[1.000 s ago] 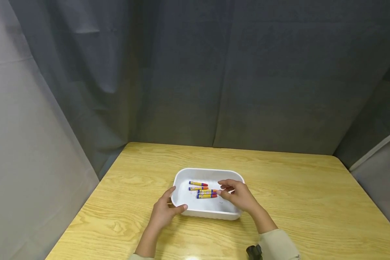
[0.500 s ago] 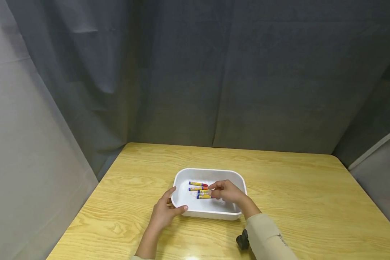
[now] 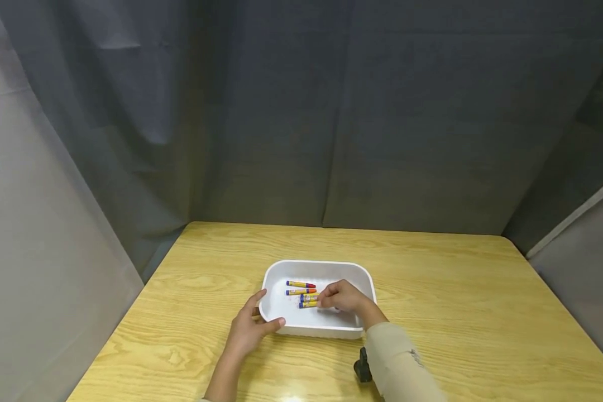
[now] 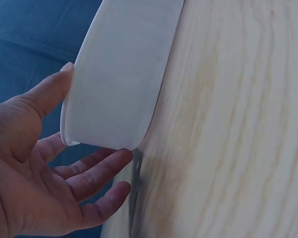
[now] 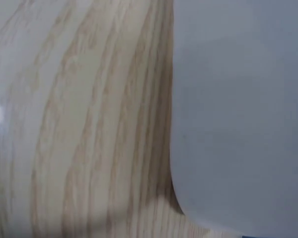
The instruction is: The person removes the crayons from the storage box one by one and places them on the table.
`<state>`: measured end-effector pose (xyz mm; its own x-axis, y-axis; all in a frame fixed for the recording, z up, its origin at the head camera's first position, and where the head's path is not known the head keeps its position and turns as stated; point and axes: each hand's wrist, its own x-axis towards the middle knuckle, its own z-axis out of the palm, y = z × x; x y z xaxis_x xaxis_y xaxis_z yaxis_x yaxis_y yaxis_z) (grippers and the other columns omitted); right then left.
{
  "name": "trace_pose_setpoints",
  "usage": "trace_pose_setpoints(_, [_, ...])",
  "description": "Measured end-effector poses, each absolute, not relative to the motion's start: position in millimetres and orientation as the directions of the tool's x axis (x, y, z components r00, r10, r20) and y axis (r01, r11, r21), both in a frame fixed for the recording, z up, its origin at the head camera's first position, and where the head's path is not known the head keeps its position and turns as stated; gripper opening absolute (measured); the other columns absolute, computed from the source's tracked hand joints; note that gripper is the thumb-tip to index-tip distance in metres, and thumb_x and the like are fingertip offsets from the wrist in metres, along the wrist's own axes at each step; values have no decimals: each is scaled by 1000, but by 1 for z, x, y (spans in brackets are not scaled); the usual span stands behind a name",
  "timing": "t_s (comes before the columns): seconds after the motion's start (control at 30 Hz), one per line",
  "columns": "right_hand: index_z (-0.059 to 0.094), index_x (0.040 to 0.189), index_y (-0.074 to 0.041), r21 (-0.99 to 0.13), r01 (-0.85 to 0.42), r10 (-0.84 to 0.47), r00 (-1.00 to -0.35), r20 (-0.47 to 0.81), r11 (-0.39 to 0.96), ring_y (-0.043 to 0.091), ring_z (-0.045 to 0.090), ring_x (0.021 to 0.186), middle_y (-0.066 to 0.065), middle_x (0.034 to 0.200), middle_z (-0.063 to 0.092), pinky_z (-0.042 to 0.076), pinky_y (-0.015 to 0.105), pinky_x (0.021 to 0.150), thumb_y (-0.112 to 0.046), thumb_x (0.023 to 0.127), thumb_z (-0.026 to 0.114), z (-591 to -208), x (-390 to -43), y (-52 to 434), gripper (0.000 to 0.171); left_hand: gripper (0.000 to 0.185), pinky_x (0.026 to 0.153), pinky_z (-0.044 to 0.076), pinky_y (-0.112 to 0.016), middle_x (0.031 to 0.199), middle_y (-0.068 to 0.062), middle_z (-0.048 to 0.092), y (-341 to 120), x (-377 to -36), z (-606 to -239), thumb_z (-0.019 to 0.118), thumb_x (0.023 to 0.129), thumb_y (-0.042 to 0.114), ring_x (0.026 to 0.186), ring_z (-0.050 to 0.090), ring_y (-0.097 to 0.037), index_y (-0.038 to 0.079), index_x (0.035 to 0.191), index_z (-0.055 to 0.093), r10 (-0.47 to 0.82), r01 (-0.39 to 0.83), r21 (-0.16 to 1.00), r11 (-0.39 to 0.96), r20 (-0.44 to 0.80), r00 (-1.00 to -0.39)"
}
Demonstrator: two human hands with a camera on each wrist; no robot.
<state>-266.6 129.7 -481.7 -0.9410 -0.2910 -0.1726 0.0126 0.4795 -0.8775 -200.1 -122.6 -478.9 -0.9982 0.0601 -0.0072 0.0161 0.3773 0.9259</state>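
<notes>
A shallow white plastic tray (image 3: 317,329) sits on the table, with several yellow-wrapped crayons lying inside. My left hand (image 3: 247,329) holds its near left corner, thumb on the rim and fingers against the outside wall, as the left wrist view shows around the tray wall (image 4: 119,74). Inside the tray, my right hand (image 3: 347,297) pinches at the tip ends of the two nearest crayons, covering those ends. Beyond its fingertips lie an orange-tipped crayon (image 3: 299,292) and a red-tipped crayon (image 3: 300,284). In the right wrist view only the outer tray wall (image 5: 233,124) shows; the hand is hidden.
The wood-grain table (image 3: 457,301) extends around the tray on every side. A dark grey curtain (image 3: 407,139) hangs behind the table's far edge, with a pale curtain (image 3: 55,251) at the left. A small black device (image 3: 363,365) sits at the right sleeve.
My right hand has moved left and further over the crayons, its fingers closing at their tip ends. My left hand keeps its grip on the tray. The view has shifted slightly.
</notes>
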Motion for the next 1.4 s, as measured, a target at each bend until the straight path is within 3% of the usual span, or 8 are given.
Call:
trace_pose_setpoints(0.23, [67, 83, 4, -881, 73, -177, -969, -174, 467, 9, 42, 55, -4, 66, 60, 35, 21, 49, -1, 72, 74, -484, -266, 123, 14, 88, 70, 54, -36, 110, -27, 53, -122, -200, -481, 83, 69, 29, 95, 60, -34, 10, 142, 37, 73, 21, 933, 359, -6, -997])
trace_pose_setpoints(0.43, [66, 77, 4, -871, 52, -156, -977, -146, 488, 9, 43, 53, -4, 63, 60, 36, 20, 46, 2, 68, 76, -488, -268, 121, 13, 88, 70, 54, -38, 108, -29, 53, -122, -199, -477, 83, 69, 26, 95, 59, -37, 8, 141, 37, 74, 41, 928, 369, 15, -997])
trace_pose_setpoints(0.57, [64, 69, -1, -836, 23, -150, -981, -125, 548, 9, 45, 55, -5, 61, 57, 39, 20, 49, 1, 66, 78, -487, -267, 121, 15, 88, 70, 54, -37, 108, -28, 53, -122, -199, -478, 83, 68, 27, 95, 60, -37, 8, 141, 37, 75, 38, 928, 370, 11, -997])
trace_pose_setpoints(0.8, [64, 70, -4, -797, 4, -141, -984, -112, 604, 10, 47, 59, -4, 63, 59, 39, 23, 55, 0, 64, 81, -485, -263, 121, 18, 89, 72, 53, -37, 107, -28, 54, -121, -199, -478, 84, 68, 25, 92, 61, -33, 9, 142, 37, 82, 25, 938, 345, -4, -997])
trace_pose_setpoints(1.17, [66, 68, -7, -760, -38, -165, -982, -92, 648, 9, 47, 59, -7, 61, 58, 39, 24, 56, -7, 65, 82, -483, -262, 120, 17, 88, 71, 52, -37, 104, -23, 56, -122, -200, -480, 83, 68, 29, 91, 61, -30, 11, 141, 38, 64, 8, 934, 357, -15, -998])
trace_pose_setpoints(1.4, [63, 68, -5, -809, -121, -226, -974, -15, 576, 9, 48, 57, -5, 62, 58, 43, 24, 52, -4, 70, 76, -481, -258, 120, 14, 87, 70, 52, -37, 103, -22, 56, -124, -200, -480, 83, 68, 29, 90, 61, -29, 12, 141, 38, 59, 3, 927, 376, -21, -998])
